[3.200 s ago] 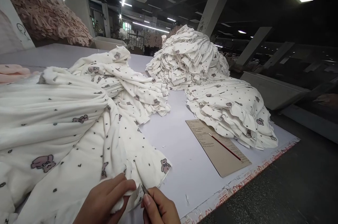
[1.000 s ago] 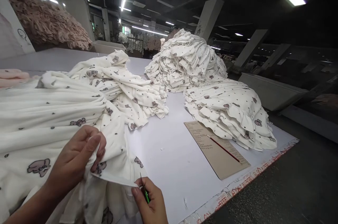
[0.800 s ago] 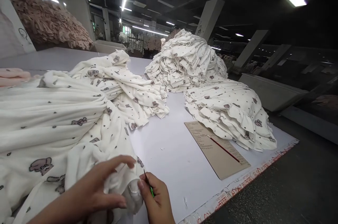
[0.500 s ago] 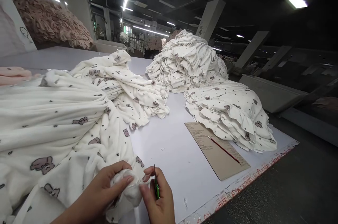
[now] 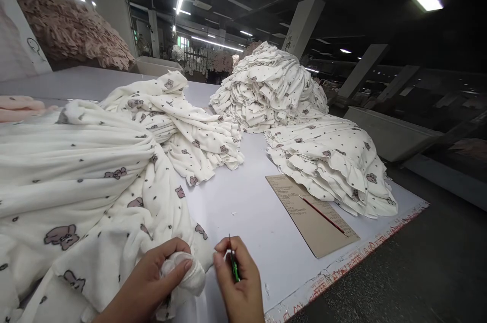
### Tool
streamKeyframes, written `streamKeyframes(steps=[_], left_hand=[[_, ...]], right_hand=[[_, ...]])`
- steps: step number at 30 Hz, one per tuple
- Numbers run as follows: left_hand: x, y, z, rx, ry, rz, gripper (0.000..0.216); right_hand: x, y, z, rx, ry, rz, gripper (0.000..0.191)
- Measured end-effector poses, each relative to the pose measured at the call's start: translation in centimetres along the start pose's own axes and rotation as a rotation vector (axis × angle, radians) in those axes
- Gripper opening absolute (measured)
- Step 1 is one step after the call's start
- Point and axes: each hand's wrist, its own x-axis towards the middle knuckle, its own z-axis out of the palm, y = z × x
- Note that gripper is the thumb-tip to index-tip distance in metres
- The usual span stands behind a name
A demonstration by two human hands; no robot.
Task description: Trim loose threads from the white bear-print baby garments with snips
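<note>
My left hand (image 5: 152,277) is closed on a bunched edge of the white bear-print fabric (image 5: 76,186) at the table's near edge. Just to its right, my right hand (image 5: 239,287) is closed round a small green-handled cutting tool (image 5: 233,262), its thin tip pointing up. The two hands are a few centimetres apart, with the fabric's edge between them. The fabric spreads in a big heap over the left half of the table.
More white printed garment stacks stand beyond: a folded pile (image 5: 178,120), a tall heap (image 5: 270,84), a flat stack (image 5: 335,160). A brown card (image 5: 308,211) with a red pencil (image 5: 323,214) lies on the white table (image 5: 247,201). Pink fabric (image 5: 64,29) is piled far left.
My left hand let go of a raised fold, came down and bunched the fabric's edge. My right hand with the green tool drew slightly right, away from the cloth.
</note>
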Motion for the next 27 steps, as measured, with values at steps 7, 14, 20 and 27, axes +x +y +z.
streamKeyframes(steps=[7,14,20,27], left_hand=[[-0.1,-0.5,0.4,0.140,0.066,0.066,0.025],[-0.5,-0.1,0.5,0.148,0.107,0.091,0.025],[-0.6,0.4,0.5,0.036,0.162,0.016,0.031],[-1.0,-1.2,1.0,0.251,0.246,0.310,0.012]], right_hand=[[-0.3,0.6,1.2,-0.015,-0.034,0.005,0.030],[0.1,0.5,0.6,0.023,0.016,0.103,0.026],[-1.7,1.7,0.1,-0.058,-0.070,0.079,0.036],[-2.4,1.4,0.2,-0.065,-0.253,0.176,0.045]])
